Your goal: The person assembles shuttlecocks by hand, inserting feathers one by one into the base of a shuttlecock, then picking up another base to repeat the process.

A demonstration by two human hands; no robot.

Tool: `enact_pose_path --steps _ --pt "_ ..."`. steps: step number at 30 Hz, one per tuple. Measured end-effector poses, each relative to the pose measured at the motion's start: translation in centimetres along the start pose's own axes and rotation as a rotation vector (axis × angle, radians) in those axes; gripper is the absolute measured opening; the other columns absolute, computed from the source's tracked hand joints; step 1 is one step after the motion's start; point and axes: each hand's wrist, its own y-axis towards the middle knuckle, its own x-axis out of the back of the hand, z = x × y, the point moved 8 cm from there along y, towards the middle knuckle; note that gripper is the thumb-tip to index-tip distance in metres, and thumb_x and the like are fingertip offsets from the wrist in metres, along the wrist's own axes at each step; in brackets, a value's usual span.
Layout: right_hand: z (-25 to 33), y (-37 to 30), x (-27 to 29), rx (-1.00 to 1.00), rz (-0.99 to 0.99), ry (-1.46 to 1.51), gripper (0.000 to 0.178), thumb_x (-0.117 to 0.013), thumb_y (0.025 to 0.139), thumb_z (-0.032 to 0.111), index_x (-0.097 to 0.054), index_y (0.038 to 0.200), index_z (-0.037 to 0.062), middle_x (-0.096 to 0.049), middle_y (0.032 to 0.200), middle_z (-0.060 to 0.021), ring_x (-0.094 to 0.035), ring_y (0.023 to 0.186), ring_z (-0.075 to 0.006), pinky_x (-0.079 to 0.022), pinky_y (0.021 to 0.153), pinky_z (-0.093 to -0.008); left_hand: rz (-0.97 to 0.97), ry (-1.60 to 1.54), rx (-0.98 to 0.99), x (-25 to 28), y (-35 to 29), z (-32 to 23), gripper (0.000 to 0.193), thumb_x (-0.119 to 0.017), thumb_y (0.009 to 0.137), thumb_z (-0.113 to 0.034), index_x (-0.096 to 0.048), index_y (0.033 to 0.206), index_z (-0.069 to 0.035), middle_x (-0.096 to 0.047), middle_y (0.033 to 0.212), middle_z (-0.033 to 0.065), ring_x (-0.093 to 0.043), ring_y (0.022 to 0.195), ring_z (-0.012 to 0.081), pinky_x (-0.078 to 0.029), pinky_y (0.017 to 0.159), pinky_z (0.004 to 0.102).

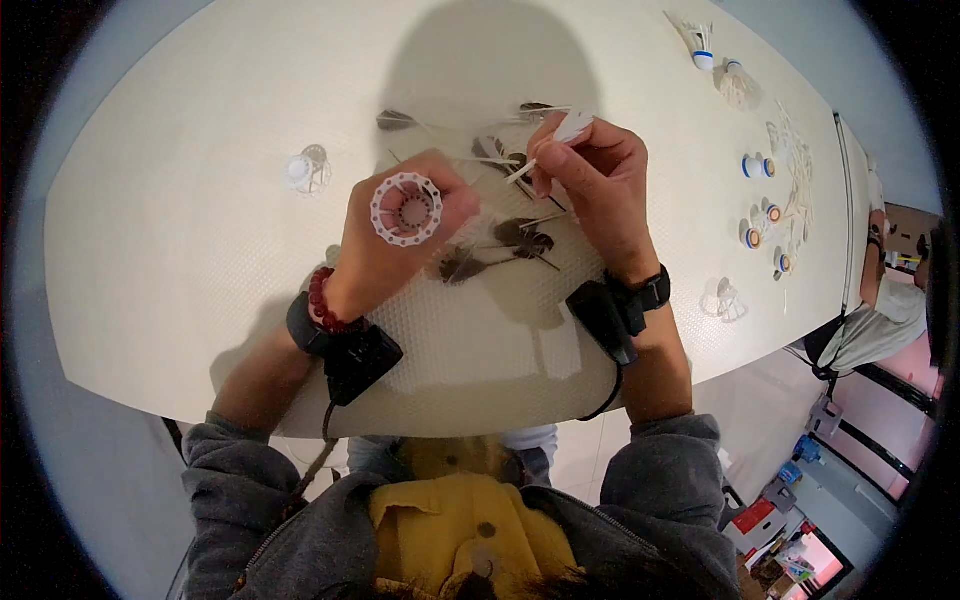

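Note:
My left hand (385,245) grips a white plastic ring frame with a dark centre (406,208), its open face turned up toward me. My right hand (598,185) pinches a white feather (560,138) by its quill, the tip pointing left toward the ring. Both hands hover over the cream table (180,250). Several dark feathers (510,240) lie on the table under and between the hands. Each wrist carries a black strapped device; the left one also wears a red bead bracelet.
A white shuttlecock skirt (306,170) lies left of my hands. Far right hold white shuttlecocks (735,82), blue-banded cork bases (757,166), a feather pile (795,190) and another white skirt (722,298). Another person sits beyond the table's right edge (885,310).

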Motion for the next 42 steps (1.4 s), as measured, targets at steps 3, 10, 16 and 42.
enact_pose_path --steps 3,10,16,42 --pt "-0.2 0.0 -0.3 0.004 0.032 -0.006 0.007 -0.067 0.08 0.006 -0.064 0.078 -0.0002 -0.064 0.077 -0.0085 -0.057 0.063 -0.011 -0.047 0.057 -0.0233 -0.092 -0.118 0.065 0.4 0.1 -0.1 0.01 -0.068 0.079 -0.005 -0.063 0.087 -0.004 -0.06 0.076 0.0008 -0.052 0.067 0.0064 -0.043 0.059 0.0211" --pt "-0.8 -0.1 -1.1 -0.019 0.075 -0.106 0.01 -0.071 0.078 0.007 -0.066 0.083 -0.0003 -0.067 0.079 -0.0065 -0.062 0.069 -0.0108 -0.052 0.062 -0.0234 -0.117 0.014 -0.01 0.7 0.0 0.2 0.01 -0.069 0.079 -0.004 -0.064 0.087 -0.002 -0.061 0.078 0.0022 -0.054 0.07 0.0072 -0.044 0.061 0.0218" --pt "-0.4 -0.1 -2.5 0.082 0.174 -0.108 0.012 -0.072 0.075 0.004 -0.067 0.086 0.0013 -0.065 0.092 -0.0067 -0.063 0.076 -0.0129 -0.054 0.07 -0.0252 -0.149 0.031 -0.064 0.9 -0.1 -0.3 0.009 -0.069 0.077 -0.003 -0.064 0.085 -0.002 -0.059 0.076 0.0026 -0.053 0.068 0.0087 -0.043 0.06 0.0231" --pt "-0.4 -0.4 -2.6 0.095 0.096 -0.382 0.013 -0.069 0.078 0.012 -0.065 0.084 0.002 -0.064 0.077 -0.0027 -0.059 0.067 -0.0072 -0.048 0.059 -0.0218 -0.137 0.001 0.079 0.5 -0.2 0.8 0.016 -0.068 0.075 -0.002 -0.059 0.087 -0.004 -0.054 0.079 0.0015 -0.05 0.069 0.0081 -0.043 0.063 0.0216"
